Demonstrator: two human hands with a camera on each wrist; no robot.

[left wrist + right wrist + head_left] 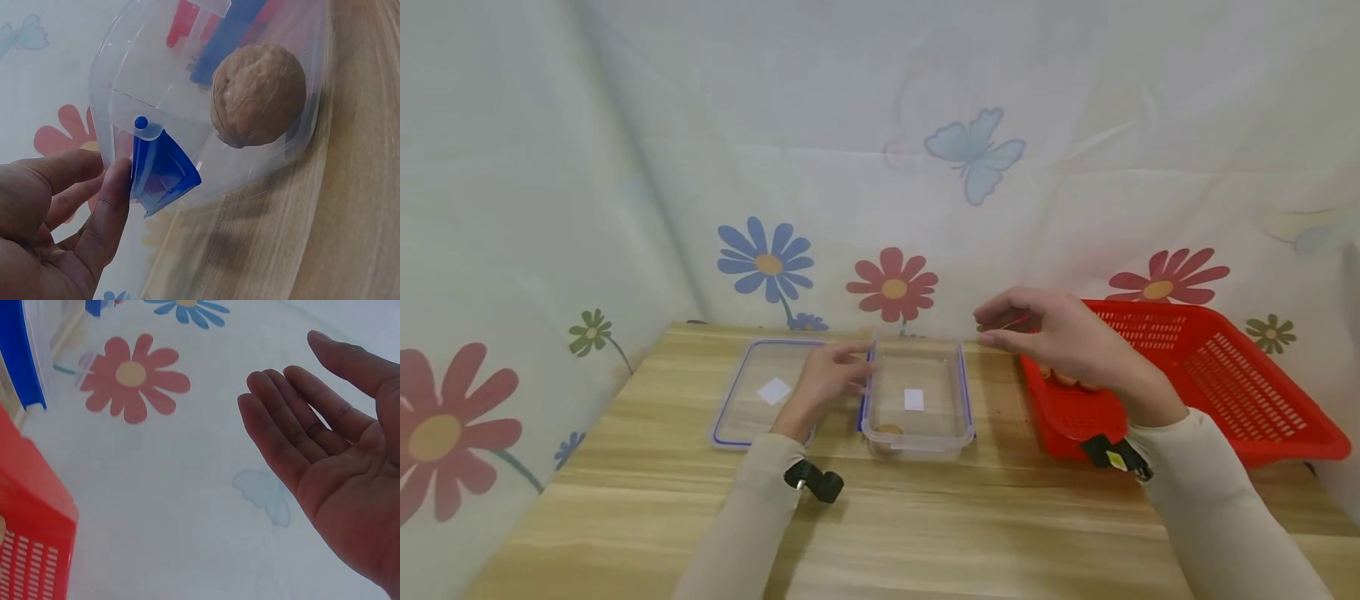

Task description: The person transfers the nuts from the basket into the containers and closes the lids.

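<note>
A clear plastic box (958, 433) with blue latches stands uncovered on the table. One walnut (259, 97) lies inside it, close to the near left corner in the head view. At the box's left side is my left hand (829, 379), its extended fingertips against the wall beside a blue latch (164, 172). My right hand (1067, 337) hovers above the left edge of a red basket (1232, 358), its fingers loosely bent and its palm bare. Below that hand, several walnuts (1063, 380) show in the basket, partly covered by the wrist.
Left of the box lies its clear lid (733, 425) with a blue seal, flat on the wooden table (625, 500). White labels are on both lid and box. A white cloth (820, 125) with flowers and butterflies hangs behind the table.
</note>
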